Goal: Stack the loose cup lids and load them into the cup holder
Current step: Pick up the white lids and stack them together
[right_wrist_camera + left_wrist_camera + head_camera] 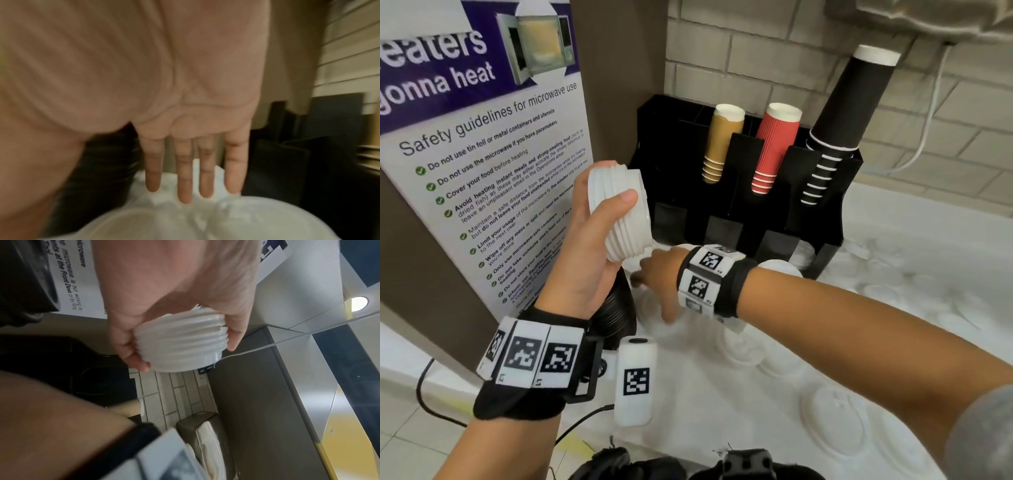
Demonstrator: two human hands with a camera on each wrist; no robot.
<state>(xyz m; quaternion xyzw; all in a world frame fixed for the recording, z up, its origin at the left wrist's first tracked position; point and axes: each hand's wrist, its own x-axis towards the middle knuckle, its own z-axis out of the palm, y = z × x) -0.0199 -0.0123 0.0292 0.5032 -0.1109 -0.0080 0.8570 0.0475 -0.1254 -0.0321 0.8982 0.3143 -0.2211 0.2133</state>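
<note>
My left hand (pixel 599 226) holds a stack of white cup lids (pixel 625 212) up in front of the black cup holder (pixel 822 219); thumb and fingers wrap round the stack of lids (pixel 180 344). My right hand (pixel 654 277) reaches low under the stack with fingers (pixel 185 178) straight and spread above loose white lids (pixel 246 217) on the counter, holding nothing. More loose white lids (pixel 832 421) lie scattered over the white counter. The holder carries tan cups (pixel 722 144), red cups (pixel 774 147) and black cups (pixel 839 126).
A stack of black lids (pixel 616 315) stands just left of my right hand. A microwave safety poster (pixel 482 154) covers the wall panel on the left. A brick wall (pixel 756 51) is behind the holder. A white tagged device (pixel 635 380) hangs near my left wrist.
</note>
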